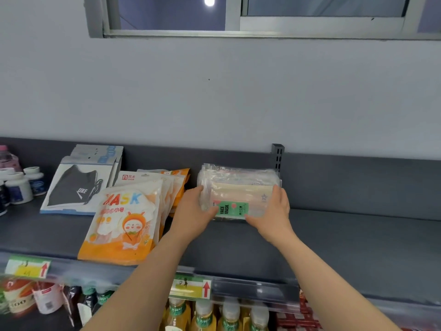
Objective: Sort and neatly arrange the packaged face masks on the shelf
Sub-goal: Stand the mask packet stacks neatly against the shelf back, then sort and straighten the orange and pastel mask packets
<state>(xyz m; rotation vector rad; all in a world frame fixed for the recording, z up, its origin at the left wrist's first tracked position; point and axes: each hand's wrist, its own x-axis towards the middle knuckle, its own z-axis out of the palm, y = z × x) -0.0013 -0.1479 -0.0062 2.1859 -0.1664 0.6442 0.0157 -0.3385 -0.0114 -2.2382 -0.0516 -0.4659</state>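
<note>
Grey shelf (346, 247): left hand (188, 206), right hand (274, 211) apart, each gripping one end of clear mask stack (238, 187).

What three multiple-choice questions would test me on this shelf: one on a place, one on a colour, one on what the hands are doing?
1. Where does the orange MASK pack lie relative to the clear stack?
A) to its right
B) to its left
C) on top of it

2. What colour is the FACE MASK label?
A) blue
B) black
C) green

3. What are the left hand and right hand doing?
A) gripping the clear stack's two ends
B) hanging idle
C) lifting a bottle

Answers:
1 B: the orange pack sits left of the stack on the same shelf.
2 C: the label is green with dark lettering.
3 A: one hand grips each end.
</note>
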